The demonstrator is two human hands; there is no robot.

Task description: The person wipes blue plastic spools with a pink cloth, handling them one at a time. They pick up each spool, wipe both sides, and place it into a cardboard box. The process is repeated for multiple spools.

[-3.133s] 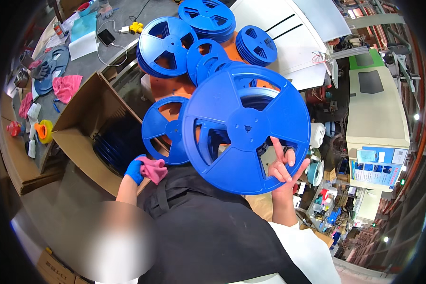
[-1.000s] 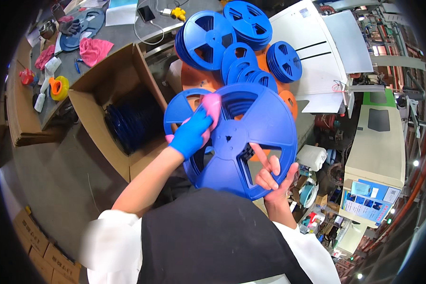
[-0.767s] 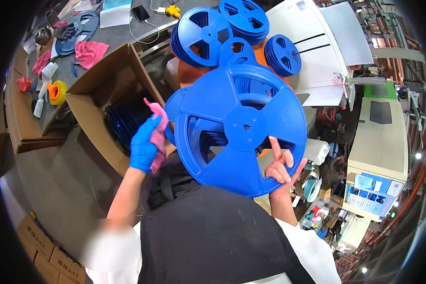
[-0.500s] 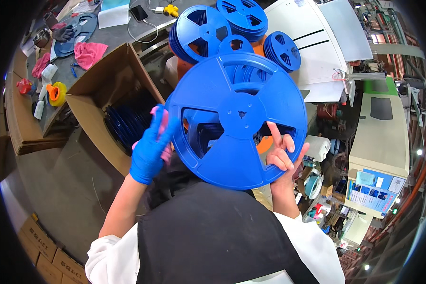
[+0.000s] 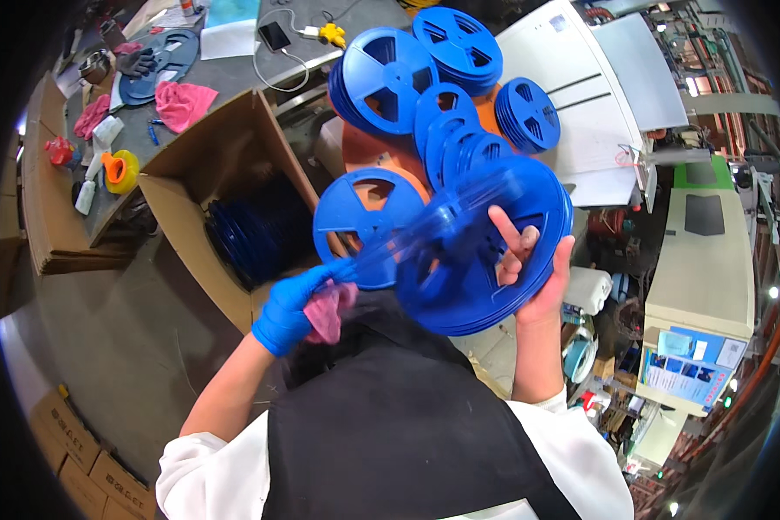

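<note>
Wiping step: bare right hand [image 5: 529, 260] grips blue reel [image 5: 485, 251], gloved left hand [image 5: 290, 303] clutches pink cloth [image 5: 329, 312] beside its rim.

Solid blue reel [image 5: 481, 260], blue glove on left hand [image 5: 290, 305], pink cloth [image 5: 328, 312], brown cardboard box [image 5: 201, 178], black vest [image 5: 390, 433], yellow tape roll [image 5: 121, 171]
</note>
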